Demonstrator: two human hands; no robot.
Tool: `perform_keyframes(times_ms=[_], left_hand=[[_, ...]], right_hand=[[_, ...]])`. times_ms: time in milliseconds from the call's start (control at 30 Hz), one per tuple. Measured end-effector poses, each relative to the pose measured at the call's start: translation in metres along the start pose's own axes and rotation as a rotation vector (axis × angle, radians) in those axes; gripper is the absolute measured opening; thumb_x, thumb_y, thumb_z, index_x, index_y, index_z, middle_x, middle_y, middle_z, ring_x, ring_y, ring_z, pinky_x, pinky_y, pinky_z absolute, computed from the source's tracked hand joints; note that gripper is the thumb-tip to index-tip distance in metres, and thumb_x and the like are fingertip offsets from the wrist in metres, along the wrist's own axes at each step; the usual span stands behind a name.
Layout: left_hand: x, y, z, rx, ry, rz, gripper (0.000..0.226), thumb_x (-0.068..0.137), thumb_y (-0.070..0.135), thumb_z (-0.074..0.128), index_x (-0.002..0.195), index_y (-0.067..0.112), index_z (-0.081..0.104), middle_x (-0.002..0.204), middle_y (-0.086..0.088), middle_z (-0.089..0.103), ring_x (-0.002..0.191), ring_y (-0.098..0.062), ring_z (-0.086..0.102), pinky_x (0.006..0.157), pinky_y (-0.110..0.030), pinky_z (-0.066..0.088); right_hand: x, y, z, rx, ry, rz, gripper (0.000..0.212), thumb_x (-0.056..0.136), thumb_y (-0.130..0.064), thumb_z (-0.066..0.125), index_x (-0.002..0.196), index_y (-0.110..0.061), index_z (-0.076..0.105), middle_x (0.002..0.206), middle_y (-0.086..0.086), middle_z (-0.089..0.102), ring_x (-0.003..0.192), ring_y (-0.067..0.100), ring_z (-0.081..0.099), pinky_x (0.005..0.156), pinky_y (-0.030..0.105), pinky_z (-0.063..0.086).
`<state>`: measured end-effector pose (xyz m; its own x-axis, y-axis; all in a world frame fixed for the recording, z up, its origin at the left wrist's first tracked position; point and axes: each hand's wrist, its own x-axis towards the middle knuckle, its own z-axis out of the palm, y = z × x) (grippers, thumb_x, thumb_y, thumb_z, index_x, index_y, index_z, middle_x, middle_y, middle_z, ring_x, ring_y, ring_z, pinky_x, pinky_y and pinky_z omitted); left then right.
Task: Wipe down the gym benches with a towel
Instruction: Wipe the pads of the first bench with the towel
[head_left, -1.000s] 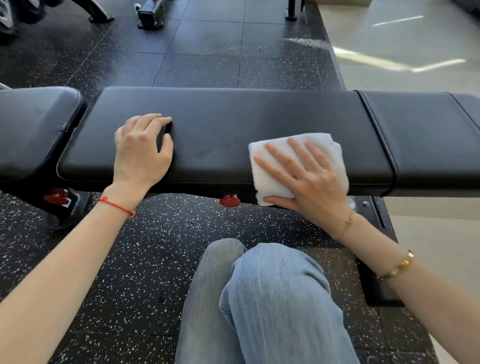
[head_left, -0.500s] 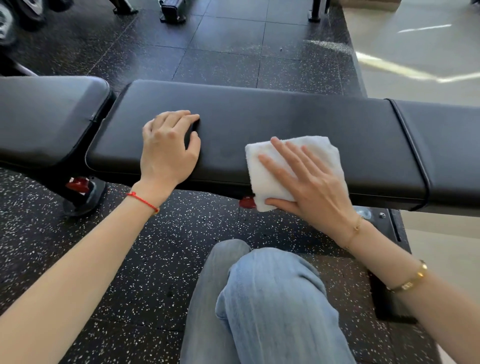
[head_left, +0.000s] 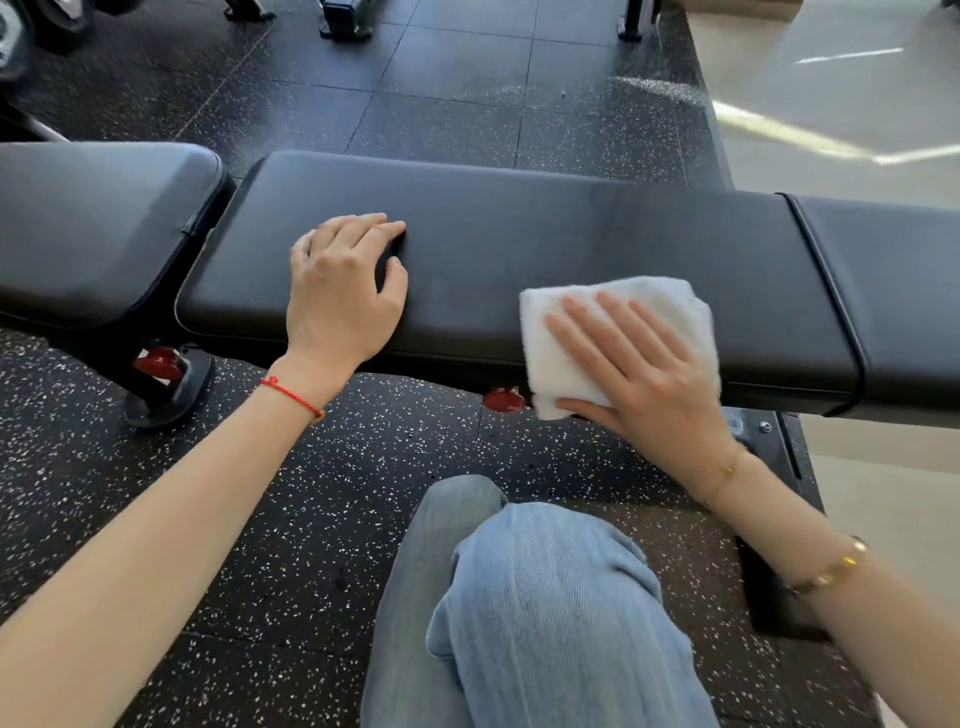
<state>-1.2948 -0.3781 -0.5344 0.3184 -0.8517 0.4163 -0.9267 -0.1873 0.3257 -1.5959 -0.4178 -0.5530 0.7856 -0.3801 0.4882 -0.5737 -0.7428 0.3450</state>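
A long black padded gym bench (head_left: 545, 228) runs across the view from left to right. A folded white towel (head_left: 654, 306) lies on its near edge, right of centre, and drapes slightly over the front. My right hand (head_left: 639, 374) lies flat on the towel with fingers spread, pressing it to the pad. My left hand (head_left: 343, 291) rests palm down on the left part of the same pad, fingers loosely curled, holding nothing.
A second black pad (head_left: 93, 223) adjoins at the left, another pad section (head_left: 904, 291) at the right. Red knobs (head_left: 503, 399) and the bench foot (head_left: 166, 384) sit underneath. My knee in blue jeans (head_left: 540, 597) is close in front. Equipment bases (head_left: 343, 23) stand on the speckled floor beyond.
The view has shifted, so the bench appears further right and higher. The towel under my right hand has slid slightly along the near edge. My left hand stays in place on the pad.
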Motion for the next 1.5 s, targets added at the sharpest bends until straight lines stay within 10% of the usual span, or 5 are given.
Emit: perform_keyframes(times_ms=[767,1500], left_hand=[[0.002,0.006,0.000,0.000,-0.002,-0.029,0.039,0.090,0.023,0.046,0.127,0.023,0.061,0.137,0.004,0.058,0.132,-0.020,0.046,0.114,-0.046,0.029],[0.013,-0.055,-0.025,0.007,-0.019,-0.024,0.039,0.090,0.031,0.049,0.124,0.019,0.064,0.133,-0.003,0.061,0.129,-0.025,0.050,0.111,-0.045,0.036]], right_hand=[[0.033,-0.030,0.008,0.022,-0.032,0.190,0.071,0.095,-0.070,0.041,0.146,-0.021,0.047,0.148,0.002,0.050,0.137,0.029,0.047,0.108,0.044,0.043],[0.161,-0.018,0.039,0.551,-0.550,0.204,0.057,0.105,-0.048,0.024,0.158,-0.033,0.009,0.166,-0.006,0.004,0.153,0.023,-0.003,0.123,0.040,-0.006]])
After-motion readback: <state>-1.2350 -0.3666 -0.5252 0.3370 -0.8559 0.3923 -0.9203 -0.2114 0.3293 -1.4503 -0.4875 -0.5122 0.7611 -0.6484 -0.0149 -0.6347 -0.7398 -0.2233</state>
